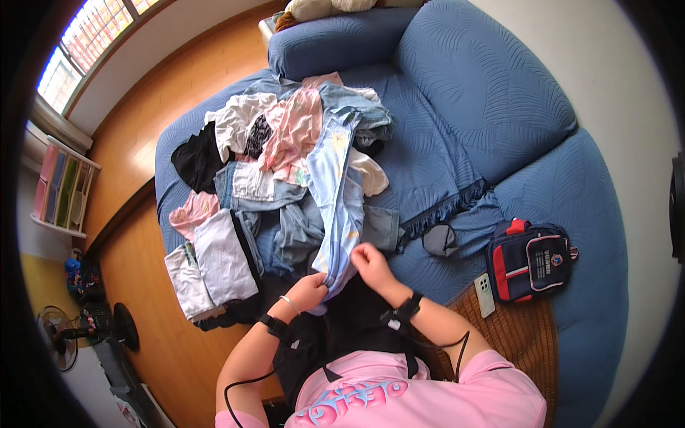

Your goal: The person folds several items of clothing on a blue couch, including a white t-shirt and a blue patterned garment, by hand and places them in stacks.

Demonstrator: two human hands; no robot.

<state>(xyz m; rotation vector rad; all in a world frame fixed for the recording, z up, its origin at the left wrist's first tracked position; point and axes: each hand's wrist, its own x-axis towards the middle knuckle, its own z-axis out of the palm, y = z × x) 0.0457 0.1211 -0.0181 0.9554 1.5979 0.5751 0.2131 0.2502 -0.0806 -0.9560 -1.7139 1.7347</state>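
Observation:
A long light-blue patterned garment [333, 187] stretches from the clothes pile towards my lap. Its near end is pinched in my left hand [309, 291]. My right hand [370, 263] is curled at the garment's right edge; whether its fingers grip the cloth cannot be told. Beyond lies a heap with a pink garment [294, 125], a white one [235, 120], a black one [195, 160] and several denim pieces. Folded white clothes [225, 265] are stacked left of my left hand, with a small pink garment [193, 214] behind them.
The clothes lie on a blue-covered sofa [444, 155]. To the right are a dark backpack with red trim [530, 262], a phone [484, 295], a grey cloth item [440, 239] and a woven mat [519, 337]. A fan [59, 337] stands at the far left.

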